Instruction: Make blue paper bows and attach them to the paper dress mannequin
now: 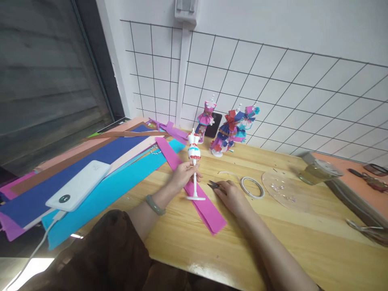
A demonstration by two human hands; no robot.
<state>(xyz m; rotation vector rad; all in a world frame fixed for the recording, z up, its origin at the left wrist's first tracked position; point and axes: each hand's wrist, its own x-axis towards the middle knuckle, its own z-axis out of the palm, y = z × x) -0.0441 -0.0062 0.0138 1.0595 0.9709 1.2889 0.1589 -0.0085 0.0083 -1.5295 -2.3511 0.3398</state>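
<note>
My left hand [184, 174] is closed around the thin stem of a small white dress-form mannequin [194, 151]. The mannequin stands nearly upright over its round base, with red and light-blue trim about its waist and hips. Beneath it a folded magenta crepe paper strip [209, 214] runs diagonally across the table. To the right, my right hand [233, 198] rests low over the wood, its fingers closed on small dark scissors [213, 184]; only their pointed blades show. A roll of white double-sided tape [252, 187] lies just beyond that hand, its loose end stretching left.
Stacked crepe paper strips [121, 178] cover the left side, with a white power bank [79, 186] on top. Several dressed mannequins [228, 129] and a phone [214, 125] stand by the wall grid. Rightward are a clear tray of beads [281, 190], a cup [319, 171] and an orange-topped box [363, 190].
</note>
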